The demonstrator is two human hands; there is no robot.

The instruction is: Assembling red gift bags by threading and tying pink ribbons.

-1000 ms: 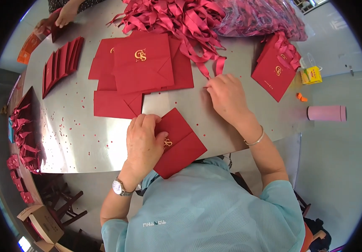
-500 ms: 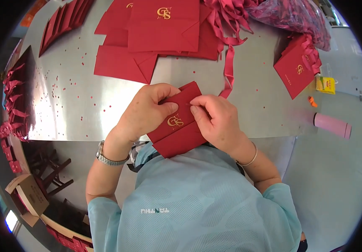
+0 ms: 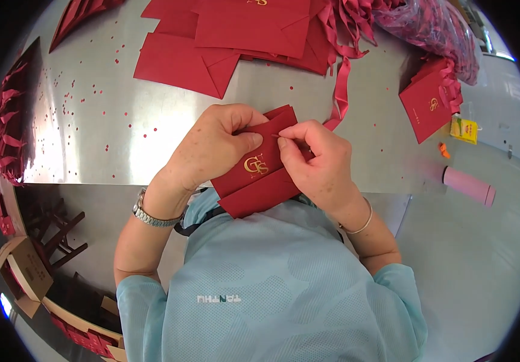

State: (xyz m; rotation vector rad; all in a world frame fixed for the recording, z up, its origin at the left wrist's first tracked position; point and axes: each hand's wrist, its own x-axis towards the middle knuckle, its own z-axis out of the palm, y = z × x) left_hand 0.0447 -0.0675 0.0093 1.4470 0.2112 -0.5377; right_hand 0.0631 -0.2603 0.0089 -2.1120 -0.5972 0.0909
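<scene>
A red paper bag [image 3: 245,181] with a gold emblem is tilted in front of my body at the table's near edge. My left hand [image 3: 215,142] grips its upper left side, thumb on the front and fingers behind or inside. Closed in a pinch, my right hand [image 3: 317,160] is at the bag's upper right front. A tiny pink tip shows at its fingertips and looks like ribbon end. From the heap beyond, a pink ribbon [image 3: 341,90] runs down behind that hand; its lower course is hidden.
Flat red bags [image 3: 248,30] overlap beyond my hands. A bag of ribbons [image 3: 429,30] and finished-looking red bags [image 3: 426,102] with ribbon are at the right. A pink bottle [image 3: 468,186] lies at the right edge. Red specks dot the metal table [image 3: 169,151]. Ribboned bags [image 3: 12,127] line the left.
The view has shifted, so the table's things sit higher. Both hands keep hold of the bag in nearly the same pose, with my right fingertips still pinched at its front.
</scene>
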